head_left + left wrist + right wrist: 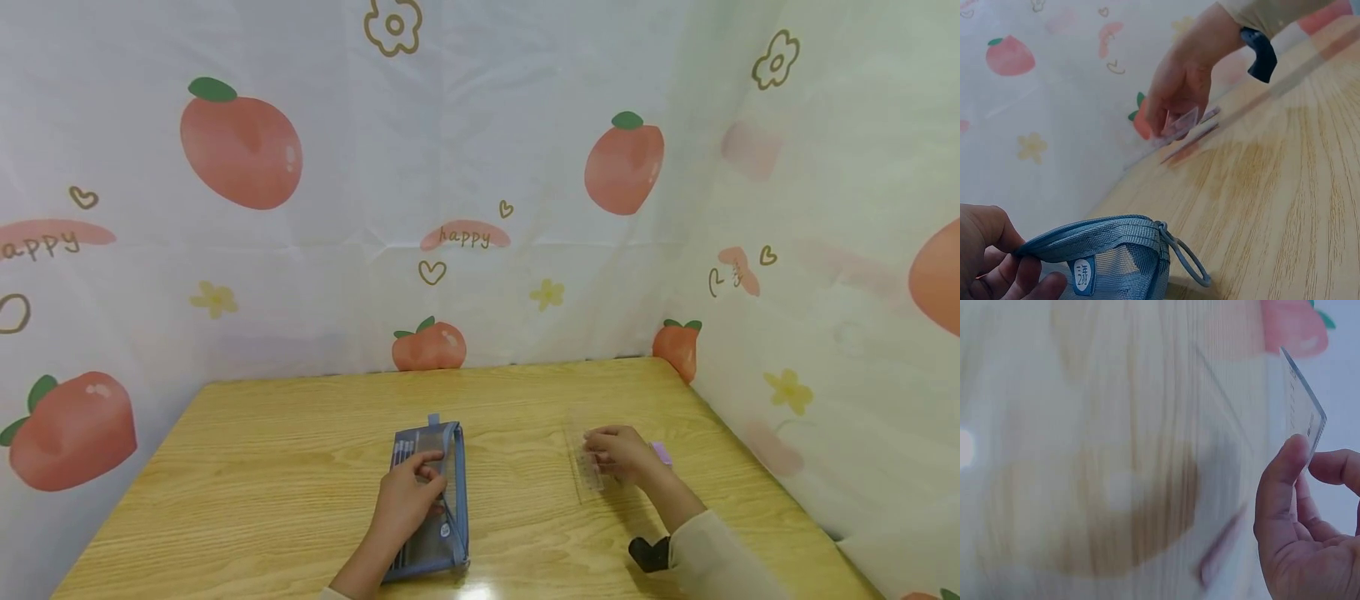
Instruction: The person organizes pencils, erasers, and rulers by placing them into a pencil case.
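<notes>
A blue mesh zip pencil case (447,546) lies on the table in front of me, its zipper side toward the right. Several pens (402,450) show through the mesh along its left part. My left hand (408,497) grips the edge of the case by the zipper; the left wrist view shows fingers and thumb pinching the fabric (1119,265), which bulges beside the zip pull. Farther right, my right hand (624,454) pinches a clear ruler (1305,409) between thumb and fingers. The ruler is tilted up on edge, close over the table, with printed marks on its face.
A small purple item (661,452) lies on the table just beyond the right hand. The wooden table (285,467) meets a fruit-printed cloth (480,308) at the back and right. A black band (648,554) sits at the right sleeve cuff.
</notes>
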`<state>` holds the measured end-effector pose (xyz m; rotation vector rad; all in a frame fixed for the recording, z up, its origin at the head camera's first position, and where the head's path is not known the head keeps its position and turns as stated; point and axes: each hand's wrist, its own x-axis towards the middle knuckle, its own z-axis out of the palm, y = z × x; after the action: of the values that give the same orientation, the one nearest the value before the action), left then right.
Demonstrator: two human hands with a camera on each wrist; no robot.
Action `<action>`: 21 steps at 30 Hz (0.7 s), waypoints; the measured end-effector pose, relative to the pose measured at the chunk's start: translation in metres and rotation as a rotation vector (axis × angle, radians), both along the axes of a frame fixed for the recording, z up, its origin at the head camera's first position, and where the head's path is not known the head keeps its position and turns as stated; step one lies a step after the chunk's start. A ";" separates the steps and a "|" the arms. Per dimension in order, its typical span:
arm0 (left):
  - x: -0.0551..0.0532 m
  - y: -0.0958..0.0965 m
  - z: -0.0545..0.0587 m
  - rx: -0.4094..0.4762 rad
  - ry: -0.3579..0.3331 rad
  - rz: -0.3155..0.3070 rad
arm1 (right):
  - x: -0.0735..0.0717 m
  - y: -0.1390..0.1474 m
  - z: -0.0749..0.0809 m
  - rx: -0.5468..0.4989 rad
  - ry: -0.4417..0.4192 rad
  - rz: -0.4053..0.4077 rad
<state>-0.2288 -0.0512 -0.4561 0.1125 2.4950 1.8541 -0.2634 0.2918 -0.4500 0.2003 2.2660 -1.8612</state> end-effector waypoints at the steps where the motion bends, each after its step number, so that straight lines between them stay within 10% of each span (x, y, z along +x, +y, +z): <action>1: 0.000 0.000 0.000 0.000 -0.001 0.001 | 0.000 -0.004 -0.002 -0.020 -0.003 0.016; 21: 0.000 0.000 0.001 -0.001 -0.006 0.001 | 0.008 -0.090 -0.019 -0.154 -0.056 0.211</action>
<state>-0.2287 -0.0509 -0.4549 0.1061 2.4925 1.8501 -0.2554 0.2020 -0.4688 -0.0103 2.0096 -1.8815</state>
